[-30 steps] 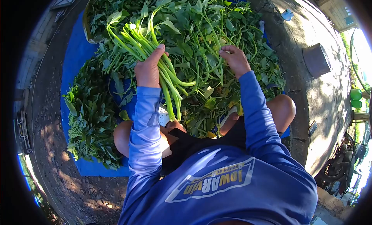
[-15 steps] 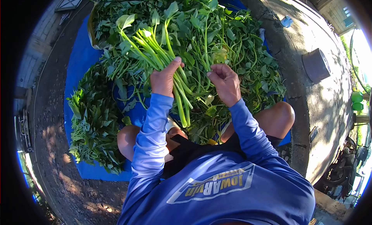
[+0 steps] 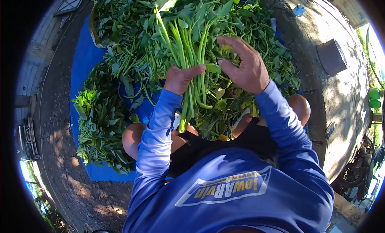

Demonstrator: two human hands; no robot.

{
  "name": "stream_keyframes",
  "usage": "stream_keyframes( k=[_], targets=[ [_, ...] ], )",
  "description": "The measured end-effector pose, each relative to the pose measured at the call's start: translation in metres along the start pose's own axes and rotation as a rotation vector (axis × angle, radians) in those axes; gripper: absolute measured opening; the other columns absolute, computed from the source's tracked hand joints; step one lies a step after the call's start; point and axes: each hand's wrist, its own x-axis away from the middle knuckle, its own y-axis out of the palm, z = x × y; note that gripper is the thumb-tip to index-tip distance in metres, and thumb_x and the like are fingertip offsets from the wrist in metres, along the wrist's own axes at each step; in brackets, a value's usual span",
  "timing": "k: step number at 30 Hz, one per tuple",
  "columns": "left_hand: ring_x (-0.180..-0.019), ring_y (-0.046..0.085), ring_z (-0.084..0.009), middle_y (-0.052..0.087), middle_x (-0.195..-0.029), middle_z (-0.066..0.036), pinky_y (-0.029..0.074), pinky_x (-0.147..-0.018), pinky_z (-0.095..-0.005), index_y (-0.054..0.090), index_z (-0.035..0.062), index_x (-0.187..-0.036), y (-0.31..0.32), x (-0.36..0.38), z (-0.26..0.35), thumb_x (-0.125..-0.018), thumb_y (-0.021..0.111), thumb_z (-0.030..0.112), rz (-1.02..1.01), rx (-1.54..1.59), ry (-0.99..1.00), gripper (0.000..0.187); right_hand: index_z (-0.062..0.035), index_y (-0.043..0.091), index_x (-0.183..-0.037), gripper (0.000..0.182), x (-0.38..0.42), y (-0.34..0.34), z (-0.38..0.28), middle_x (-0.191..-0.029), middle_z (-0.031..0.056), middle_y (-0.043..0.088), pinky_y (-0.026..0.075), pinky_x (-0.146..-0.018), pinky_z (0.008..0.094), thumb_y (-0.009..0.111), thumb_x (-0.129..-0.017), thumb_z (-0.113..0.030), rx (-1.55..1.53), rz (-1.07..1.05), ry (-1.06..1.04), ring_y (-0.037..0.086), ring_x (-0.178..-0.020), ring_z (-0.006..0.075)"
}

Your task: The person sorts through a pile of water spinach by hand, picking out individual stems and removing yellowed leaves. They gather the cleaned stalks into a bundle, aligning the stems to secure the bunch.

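left hand [image 3: 182, 78] is clamped around the middle of a bundle of green stems [image 3: 182, 48], its thumb laid across the front of them. the bundle's long axis runs lengthwise, away from the person: the bare, thick stem ends point back toward the lap, while the leafy tips point outward, over the big heap of greens [image 3: 132, 22]. above the grip the stems fan out, the leftmost leaning a little to the left and the rightmost leaning right; below it they hang in a looser bunch, one end curling to the right. right hand [image 3: 248, 66] is just to the right of the bundle, its thumb and fingers apart; whether the thumb tip touches the leaf beside it, i cannot tell.

beneath and beyond both hands the heap spreads over a blue tarp [image 3: 85, 52], with some yellowed leaves among the green nearer the feet. on the tarp's left side lies a smaller pile of leafy bunches [image 3: 104, 116]. past the tarp on the right is a concrete slab [image 3: 321, 100], with a grey round container [image 3: 331, 57] on it and a small light-blue object [image 3: 298, 10] farther off.
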Motion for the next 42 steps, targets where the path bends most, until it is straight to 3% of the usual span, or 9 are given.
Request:
stream_keyframes(
  k=[8,9,13,20,22,26,35,38,42],
  targets=[
    [-0.085,0.066,-0.0125,0.074,-0.094,-0.004,0.054,-0.078,-0.0328,0.075,0.0006,-0.107,0.034,0.033,0.002,-0.084,0.087,0.021,-0.480,-0.290,0.034,0.032,-0.0329,0.034,-0.161,0.099,-0.014,-0.025,0.026,-0.177,0.0015,0.016,0.016,-0.131,0.0618,0.079,-0.075,-0.017,0.690,-0.678,-0.520,0.013,-0.163,0.0313],
    [-0.084,0.065,-0.0130,0.074,-0.093,-0.005,0.054,-0.078,-0.0334,0.074,0.0003,-0.107,0.035,0.034,0.005,-0.084,0.088,0.021,-0.534,-0.293,0.035,0.034,-0.0230,0.051,-0.145,0.075,-0.011,-0.026,0.025,-0.161,0.0107,0.047,0.037,-0.121,0.0565,0.079,-0.076,-0.016,0.627,-0.561,-0.610,0.042,-0.151,0.0336],
    [-0.092,0.065,-0.0167,0.073,-0.101,-0.007,0.054,-0.084,-0.0352,0.069,-0.0012,-0.116,0.029,0.038,0.006,-0.082,0.091,0.032,-0.607,-0.296,0.026,0.053,-0.0112,0.059,-0.111,0.036,0.001,-0.008,0.037,-0.091,0.0097,0.069,0.053,-0.077,0.0482,0.073,-0.077,-0.009,0.327,-0.423,-0.567,0.071,-0.087,0.0335],
    [-0.123,0.063,-0.0316,0.057,-0.141,-0.028,0.053,-0.101,-0.0431,0.039,-0.0042,-0.154,-0.065,-0.002,0.058,-0.081,0.089,0.056,0.407,-0.612,0.501,0.106,-0.0049,0.056,-0.103,0.031,-0.030,-0.026,0.064,-0.081,0.0180,0.066,0.052,-0.066,0.0558,0.069,-0.075,0.001,0.651,-0.708,-0.254,0.068,-0.078,0.0439],
    [-0.134,0.057,-0.0331,0.059,-0.139,-0.028,0.052,-0.104,-0.0441,0.042,-0.0061,-0.151,-0.049,-0.003,0.053,-0.081,0.089,0.055,0.190,-0.359,0.490,0.104,-0.0037,0.057,-0.104,0.029,-0.042,-0.026,0.060,-0.078,0.0195,0.066,0.053,-0.066,0.0569,0.067,-0.078,0.000,0.709,-0.694,-0.282,0.068,-0.078,0.0446],
    [-0.120,0.068,-0.0353,0.066,-0.129,-0.029,0.056,-0.097,-0.0420,0.049,-0.0105,-0.140,0.027,0.020,0.009,-0.078,0.092,0.052,0.063,-0.840,0.517,0.098,-0.0051,0.058,-0.103,0.026,-0.070,0.004,0.047,-0.077,0.0175,0.067,0.054,-0.069,0.0543,0.068,-0.079,-0.001,0.667,-0.622,-0.457,0.069,-0.077,0.0433],
    [-0.051,0.059,-0.0166,0.066,-0.068,-0.010,0.048,-0.048,-0.0365,0.068,-0.0043,-0.095,-0.003,-0.031,-0.020,-0.083,0.086,0.032,0.083,-0.324,0.009,0.043,-0.0114,0.064,-0.121,0.046,-0.104,0.075,0.056,-0.118,0.0084,0.071,0.046,-0.111,0.0525,0.075,-0.078,-0.003,0.813,-0.237,-0.649,0.062,-0.124,0.0307],
    [-0.050,0.058,-0.0179,0.066,-0.069,-0.009,0.047,-0.048,-0.0363,0.067,-0.0036,-0.091,-0.018,-0.033,-0.034,-0.083,0.086,0.028,0.192,-0.189,0.020,0.038,-0.0116,0.065,-0.135,0.050,-0.095,0.063,0.037,-0.126,0.0166,0.071,0.051,-0.106,0.0485,0.073,-0.086,-0.014,0.725,-0.025,-0.336,0.066,-0.121,0.0327],
    [-0.051,0.056,-0.0167,0.065,-0.068,-0.007,0.046,-0.048,-0.0364,0.067,-0.0028,-0.090,-0.020,-0.039,-0.038,-0.084,0.086,0.028,0.341,-0.177,0.017,0.037,-0.0017,0.063,-0.140,0.051,-0.040,0.039,-0.037,-0.122,0.0285,0.070,0.056,-0.096,0.0451,0.063,-0.099,-0.033,0.069,-0.644,0.473,0.070,-0.114,0.0417]
  ],
)
